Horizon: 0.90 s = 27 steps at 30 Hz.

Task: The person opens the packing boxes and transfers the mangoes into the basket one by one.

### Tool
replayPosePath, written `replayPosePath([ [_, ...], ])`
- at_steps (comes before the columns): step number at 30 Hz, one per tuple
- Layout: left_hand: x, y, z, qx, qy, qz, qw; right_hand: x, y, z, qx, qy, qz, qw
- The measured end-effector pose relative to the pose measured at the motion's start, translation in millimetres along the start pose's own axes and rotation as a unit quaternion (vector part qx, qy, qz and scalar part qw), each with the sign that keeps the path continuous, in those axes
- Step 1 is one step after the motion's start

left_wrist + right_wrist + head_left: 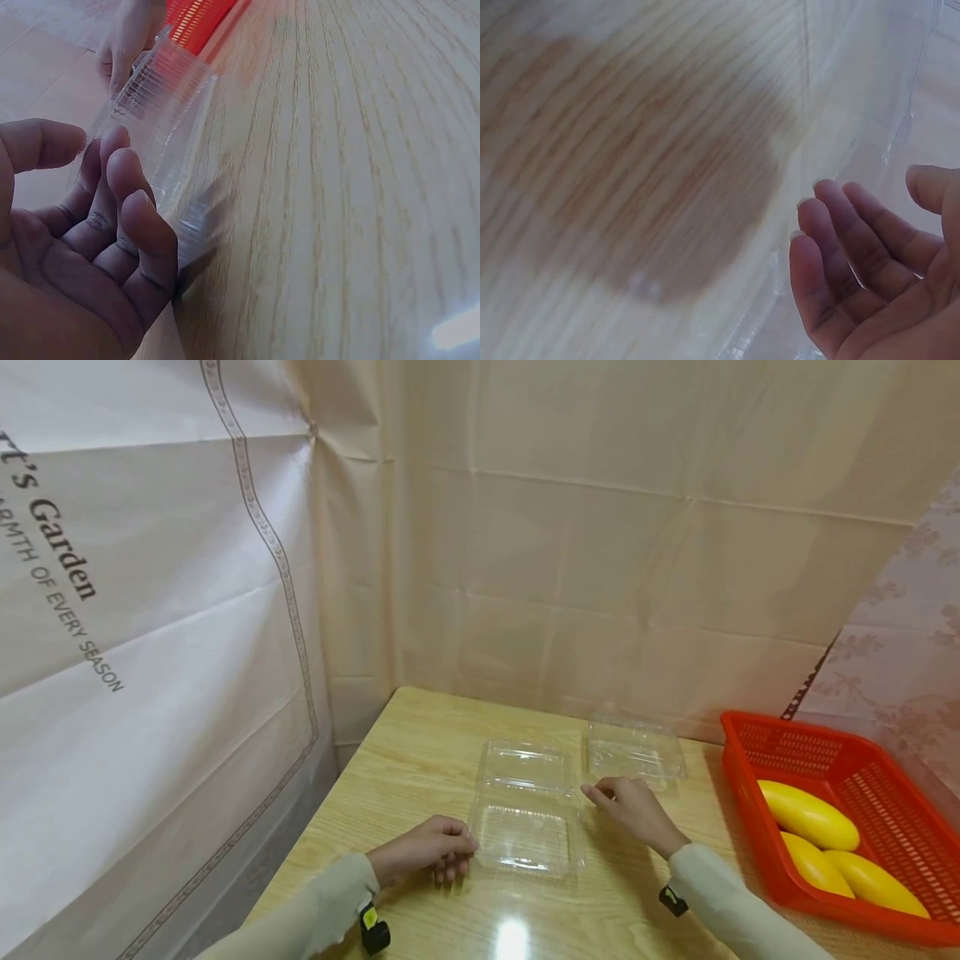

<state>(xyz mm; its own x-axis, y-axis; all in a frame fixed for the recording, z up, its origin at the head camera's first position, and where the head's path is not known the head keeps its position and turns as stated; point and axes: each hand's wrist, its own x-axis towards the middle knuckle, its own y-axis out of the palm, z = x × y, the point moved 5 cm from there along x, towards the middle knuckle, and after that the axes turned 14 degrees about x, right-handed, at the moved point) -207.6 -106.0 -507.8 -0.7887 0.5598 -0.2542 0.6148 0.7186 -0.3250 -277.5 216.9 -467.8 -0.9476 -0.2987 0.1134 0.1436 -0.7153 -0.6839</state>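
A clear plastic clamshell container (525, 839) lies opened out flat on the wooden table, its two halves one behind the other. My left hand (431, 850) is at its left side, and in the left wrist view thumb and forefinger (71, 142) pinch its thin edge, the other fingers curled loosely. Beside the container's right edge, near the fold, hovers my right hand (633, 810). Its fingers (847, 262) are loosely bent with the thumb apart, and nothing is held. Whether the right fingertips touch the plastic I cannot tell.
Another clear plastic container (633, 752) stands at the back of the table (420, 760), behind my right hand. To the right, a red plastic basket (765, 852) holds several yellow mango-like fruits (810, 817). Cloth sheets (540, 577) hang behind and at the left.
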Motion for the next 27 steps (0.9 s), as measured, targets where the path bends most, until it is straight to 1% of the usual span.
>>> replayPosePath([
  [2,-0.7,-0.6,-1.0,0.002,0.0,-0.002,1.0,0.3,2.2,-0.2,0.032,0.017,0.001,0.9993],
  [4,-1.2,-0.7,-1.8,0.004,0.001,-0.003,1.0,0.4,5.2,-1.5,0.073,0.039,0.004,0.9965],
  [7,-1.4,-0.2,-1.9,0.007,-0.001,-0.003,1.0,-0.4,11.3,-4.7,0.131,0.078,0.012,0.9882],
  [10,-0.6,0.2,-1.4,0.008,-0.002,0.0,1.0,-0.9,16.0,-7.0,0.168,0.106,0.017,0.98],
  [15,0.1,-0.9,-0.7,0.008,-0.004,-0.001,1.0,1.3,20.6,-7.8,0.208,0.121,0.023,0.9704],
  [17,0.0,-1.1,-0.6,0.007,-0.003,-0.002,1.0,2.8,22.8,-8.6,0.232,0.125,0.03,0.9642],
  [19,0.0,-0.8,-0.4,0.004,-0.003,-0.004,1.0,4.5,25.4,-10.9,0.263,0.131,0.039,0.955],
  [20,0.0,-0.6,-0.3,0.003,-0.002,-0.005,1.0,5.3,26.8,-12.4,0.284,0.136,0.045,0.948],
  [24,0.3,0.4,1.0,-0.004,-0.002,-0.007,1.0,6.7,30.9,-18.0,0.366,0.162,0.062,0.9141],
  [26,0.4,0.6,1.3,-0.005,-0.002,-0.008,1.0,6.4,31.4,-19.3,0.394,0.177,0.065,0.8997],
  [27,0.4,0.6,1.5,-0.005,-0.002,-0.008,1.0,6.2,31.4,-19.3,0.401,0.182,0.065,0.8953],
])
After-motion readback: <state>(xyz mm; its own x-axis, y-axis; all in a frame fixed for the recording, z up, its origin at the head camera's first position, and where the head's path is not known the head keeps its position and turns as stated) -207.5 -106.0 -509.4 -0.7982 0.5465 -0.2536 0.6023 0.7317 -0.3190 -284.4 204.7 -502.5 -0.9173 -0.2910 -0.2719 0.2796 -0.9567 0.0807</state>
